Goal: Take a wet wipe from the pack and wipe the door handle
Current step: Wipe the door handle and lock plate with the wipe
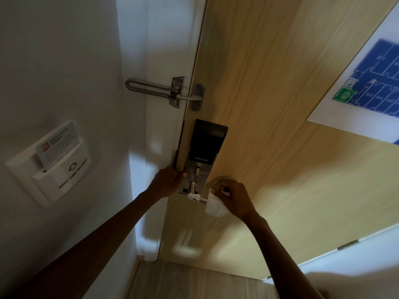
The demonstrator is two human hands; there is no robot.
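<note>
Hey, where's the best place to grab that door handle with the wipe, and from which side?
Wrap the wipe around the door handle's straight bar, coming from its free right end, where the right hand already is. The other end joins the lock plate, beside the left hand.

Your two forearms enter from the lower edge, both bare to the frame border; no sleeve reaches into view. Left hand (167, 181) and right hand (234, 196) are bare too: no glove, ring, watch or band visible on either wrist or on the fingers.
</note>
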